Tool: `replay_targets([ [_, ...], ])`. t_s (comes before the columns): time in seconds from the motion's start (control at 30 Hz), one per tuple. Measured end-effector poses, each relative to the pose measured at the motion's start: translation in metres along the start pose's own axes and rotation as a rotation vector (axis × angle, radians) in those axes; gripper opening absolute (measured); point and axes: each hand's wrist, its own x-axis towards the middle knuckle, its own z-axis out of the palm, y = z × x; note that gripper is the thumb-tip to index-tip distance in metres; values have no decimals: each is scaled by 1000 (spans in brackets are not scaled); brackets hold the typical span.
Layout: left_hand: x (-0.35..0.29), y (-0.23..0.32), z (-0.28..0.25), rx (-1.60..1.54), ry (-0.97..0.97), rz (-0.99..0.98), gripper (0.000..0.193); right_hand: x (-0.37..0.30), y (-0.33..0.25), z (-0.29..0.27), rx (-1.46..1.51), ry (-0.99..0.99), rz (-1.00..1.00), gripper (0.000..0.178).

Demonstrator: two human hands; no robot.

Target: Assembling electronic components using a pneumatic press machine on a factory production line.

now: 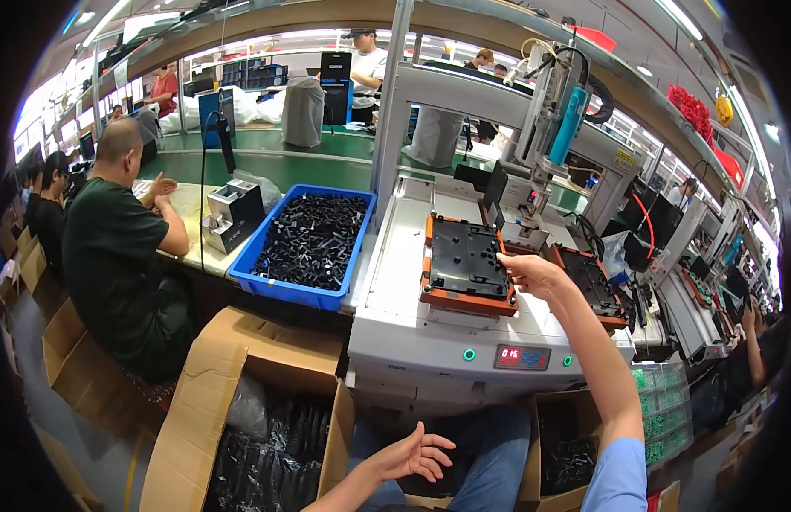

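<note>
My right hand [536, 275] reaches forward to the right edge of a black plastic panel [463, 250]. Its fingers are pinched together there, and whether they grip the panel's edge or a small part is hidden. Beneath the panel is an orange-red fixture [468, 299] on the white machine bed, with small dark parts showing on the panel. Over my lap, my left hand [412, 456] is held with fingers apart and nothing in it. To the right stands a second orange-red fixture [615, 319] holding a similar black panel [587, 282].
An automatic screwdriving head [570, 124] hangs behind the fixtures. Left of the machine is a blue bin [365, 247] of small black parts. Cardboard boxes [186, 410] flank my legs. A compartment box with green pieces [664, 410] sits at right. A co-worker [127, 247] sits at left.
</note>
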Motion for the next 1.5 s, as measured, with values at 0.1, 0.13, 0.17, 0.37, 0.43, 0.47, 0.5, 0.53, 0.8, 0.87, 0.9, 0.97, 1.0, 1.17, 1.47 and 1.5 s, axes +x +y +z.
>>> replay_targets([
  [0.1,1,4,0,21,15,-17,72,9,13,-5,130,-65,-2,22],
  [0.13,1,4,-1,24,19,-14,72,11,14,-4,251,-157,34,22],
  [0.17,1,4,-1,24,23,-10,72,15,12,-3,241,-167,44,23],
  [0.37,-2,3,11,125,91,-38,66,45,2,-32,-506,275,-462,51],
  [0.43,-3,1,11,109,120,-38,65,36,-13,2,-870,784,-483,57],
  [0.47,-4,-2,10,109,124,-34,65,51,-11,-1,-919,753,-466,58],
  [0.5,-5,-6,6,109,118,-9,64,66,-12,-1,-944,710,-442,59],
  [0.53,-5,-11,1,110,137,19,64,69,-17,7,-971,684,-431,52],
  [0.8,-2,2,4,87,173,-14,62,110,-23,-2,-607,561,-490,40],
  [0.87,-1,2,-3,102,172,-34,62,128,-21,-10,-619,527,-438,39],
  [0.9,-7,0,-4,90,190,-10,62,109,-35,22,-572,486,-399,39],
  [0.97,-2,4,-6,57,162,3,58,115,-43,17,-711,548,-326,32],
  [1.0,1,4,-7,64,154,-27,58,108,-47,24,-691,554,-276,30],
  [1.17,5,-2,-6,40,154,-8,55,91,-35,12,-583,595,-259,33],
  [1.47,-2,-4,0,55,191,1,55,-72,47,65,-425,618,-862,21],
  [1.5,-1,-3,-1,51,195,9,55,-74,51,72,-385,654,-873,18],
])
